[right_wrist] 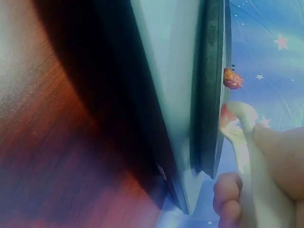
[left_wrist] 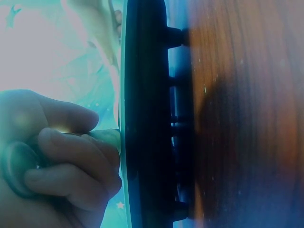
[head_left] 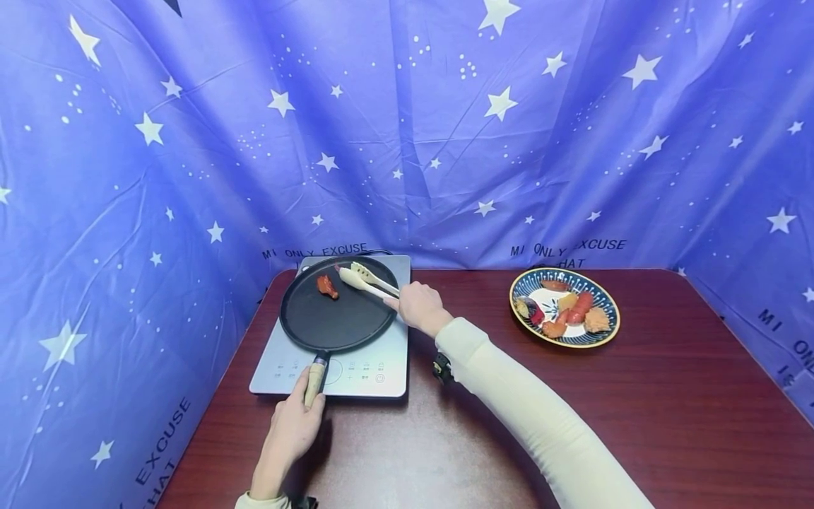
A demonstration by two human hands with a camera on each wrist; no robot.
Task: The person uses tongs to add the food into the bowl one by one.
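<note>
A flat black round pan sits on a silver cooktop, its handle pointing toward me. My left hand grips that handle, fingers curled round it in the left wrist view. Cream-coloured tongs are held in my right hand, their tips over the pan's far right part. Between the tips, the right wrist view shows a small reddish piece; its kind is mostly hidden. A reddish-brown chicken drumstick lies on the pan, left of the tongs and apart from them.
To the right stands a blue patterned plate with several food pieces, among them a red sausage and a breaded piece. The dark red wooden table meets a blue star-printed curtain at the back and sides.
</note>
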